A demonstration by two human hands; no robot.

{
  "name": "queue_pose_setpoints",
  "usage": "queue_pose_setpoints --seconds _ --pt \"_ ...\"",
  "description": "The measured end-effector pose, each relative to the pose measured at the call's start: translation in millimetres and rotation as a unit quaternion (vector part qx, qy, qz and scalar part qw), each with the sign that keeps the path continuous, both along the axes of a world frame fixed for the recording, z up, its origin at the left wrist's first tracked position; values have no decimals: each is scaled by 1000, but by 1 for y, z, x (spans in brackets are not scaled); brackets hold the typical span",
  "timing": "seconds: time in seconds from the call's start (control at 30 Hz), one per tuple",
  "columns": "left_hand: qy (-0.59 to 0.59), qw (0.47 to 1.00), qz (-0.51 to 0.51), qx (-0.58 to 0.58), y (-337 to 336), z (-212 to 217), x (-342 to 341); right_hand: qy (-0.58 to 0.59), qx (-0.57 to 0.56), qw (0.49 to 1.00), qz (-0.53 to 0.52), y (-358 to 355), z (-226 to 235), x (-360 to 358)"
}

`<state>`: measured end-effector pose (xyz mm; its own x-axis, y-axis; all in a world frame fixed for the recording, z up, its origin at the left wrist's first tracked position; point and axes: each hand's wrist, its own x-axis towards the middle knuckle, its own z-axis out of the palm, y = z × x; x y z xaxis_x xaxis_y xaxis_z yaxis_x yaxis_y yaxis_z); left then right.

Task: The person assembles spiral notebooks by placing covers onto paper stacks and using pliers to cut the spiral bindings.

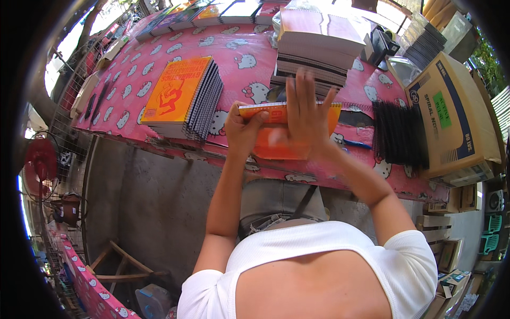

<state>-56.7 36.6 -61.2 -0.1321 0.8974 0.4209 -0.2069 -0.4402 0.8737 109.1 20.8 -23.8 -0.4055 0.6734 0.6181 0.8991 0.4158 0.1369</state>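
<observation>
An orange notebook (265, 150) lies at the table's front edge, its row of binding holes along the far side. My left hand (241, 129) pinches its left end, thumb on top of the cover. Over the notebook's right part, my right hand (308, 114) is held flat with the fingers stretched upward; it is slightly blurred, and whether its palm touches the cover cannot be made out. A blue pen (357, 144) rests just right of the notebook. Beyond my hands rises a tall stack of paper blocks (321, 37) with dark layers lower down.
A pile of spiral-bound orange notebooks (183, 95) sits at left on the pink patterned tablecloth (234, 40). To the right are a bundle of black binding coils (399, 133) and a large cardboard box (451, 114). More colourful books (210, 15) line the far edge.
</observation>
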Motion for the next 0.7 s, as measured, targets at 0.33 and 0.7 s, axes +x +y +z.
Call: queue_pose_setpoints --seconds 0.33,0.7 --pt "-68 993 -96 0 -13 2 -6 284 -236 924 101 57 51 147" --pt "223 959 107 139 -20 15 -16 -42 -456 887 -63 75 7 65"
